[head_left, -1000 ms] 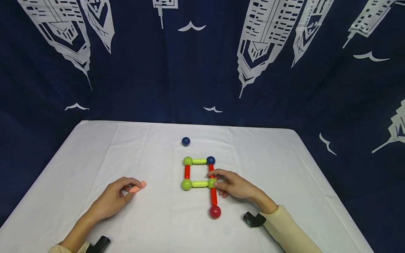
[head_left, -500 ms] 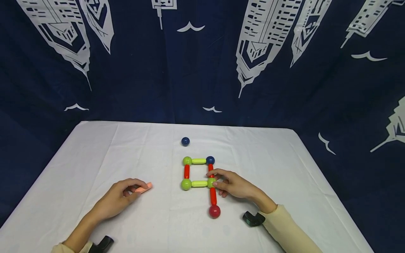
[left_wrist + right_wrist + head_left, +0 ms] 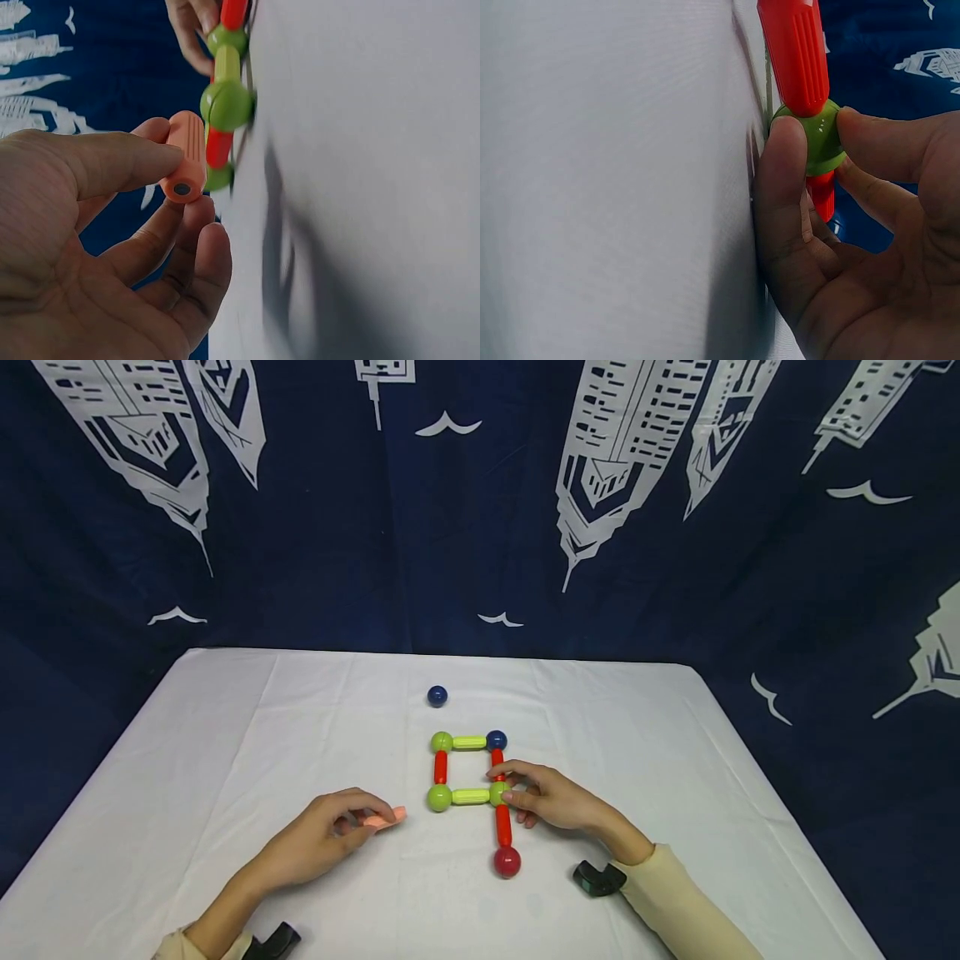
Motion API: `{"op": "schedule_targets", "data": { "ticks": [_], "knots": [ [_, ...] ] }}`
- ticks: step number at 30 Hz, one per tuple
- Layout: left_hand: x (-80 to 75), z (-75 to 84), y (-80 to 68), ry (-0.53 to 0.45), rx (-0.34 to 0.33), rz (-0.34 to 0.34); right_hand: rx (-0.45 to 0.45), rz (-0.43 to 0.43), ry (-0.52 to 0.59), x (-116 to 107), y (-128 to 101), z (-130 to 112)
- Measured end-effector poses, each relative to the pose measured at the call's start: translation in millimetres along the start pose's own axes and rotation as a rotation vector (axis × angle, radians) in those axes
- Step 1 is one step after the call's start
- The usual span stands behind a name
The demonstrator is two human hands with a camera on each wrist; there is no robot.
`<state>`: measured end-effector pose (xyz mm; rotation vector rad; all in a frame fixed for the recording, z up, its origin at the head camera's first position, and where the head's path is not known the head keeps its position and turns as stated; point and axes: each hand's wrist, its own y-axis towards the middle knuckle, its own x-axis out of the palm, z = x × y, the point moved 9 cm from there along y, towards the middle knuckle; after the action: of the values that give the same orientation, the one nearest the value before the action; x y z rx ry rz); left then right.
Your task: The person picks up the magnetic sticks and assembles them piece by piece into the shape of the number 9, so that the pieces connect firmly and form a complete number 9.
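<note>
My left hand pinches a peach magnetic rod between thumb and fingers, its round metal-tipped end showing in the left wrist view. To the right lies a square of magnetic rods and balls. My right hand holds the near-right green ball of that square between thumb and fingers. From this ball a red rod runs toward the front to a red ball. A yellow-green rod joins it to the near-left green ball. The right fingers partly cover the square's right red rod.
A loose dark blue ball sits behind the square. At the square's far corners are a green ball and a dark blue ball. The white-covered table ends at a navy patterned cloth.
My left hand has moved right and slightly toward the front, carrying the peach rod closer to the square. My right hand stays at the green ball.
</note>
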<state>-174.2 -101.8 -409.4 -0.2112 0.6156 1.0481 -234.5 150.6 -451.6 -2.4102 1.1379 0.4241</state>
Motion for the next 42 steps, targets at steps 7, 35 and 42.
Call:
{"op": "schedule_targets", "data": {
  "ticks": [7,35,42],
  "knots": [
    [20.7,15.2,11.1,-0.045,0.060,-0.069,0.007,0.004,0.002,0,0,0],
    [90.0,37.5,38.9,-0.048,0.066,-0.271,0.005,0.012,-0.006,-1,0,0],
    [96.6,42.3,40.4,-0.043,0.099,-0.289,0.000,0.010,-0.004,-1,-1,-1]
  ]
}}
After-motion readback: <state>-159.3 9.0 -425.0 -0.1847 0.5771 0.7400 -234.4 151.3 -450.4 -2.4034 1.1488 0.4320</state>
